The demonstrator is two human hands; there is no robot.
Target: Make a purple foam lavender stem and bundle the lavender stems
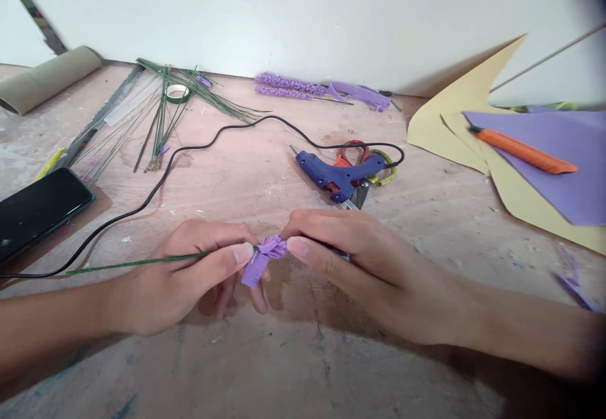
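Note:
Between thumb and forefinger, my left hand [199, 274] pinches a green floral wire stem [156, 260], which runs out leftward over the wrist. A fringed purple paper strip [255, 269] is wrapped around the stem's right end, and its loose tail hangs down beside my left thumb. My right hand [350, 261] is closed on the wrapped purple end, thumb against forefinger; the tip is hidden inside its fingers. Just beyond my right hand lies a blue hot glue gun [338, 173], nozzle toward the upper left.
A black cord [220, 132] snakes across the table from the glue gun. Scissors [386, 170] lie behind the gun. Green wires [163, 116], a tape roll [178, 94] and finished purple stems [288, 86] sit at the back. A phone [45, 211] is left; an orange cutter [525, 149] rests on paper [568, 185] at right.

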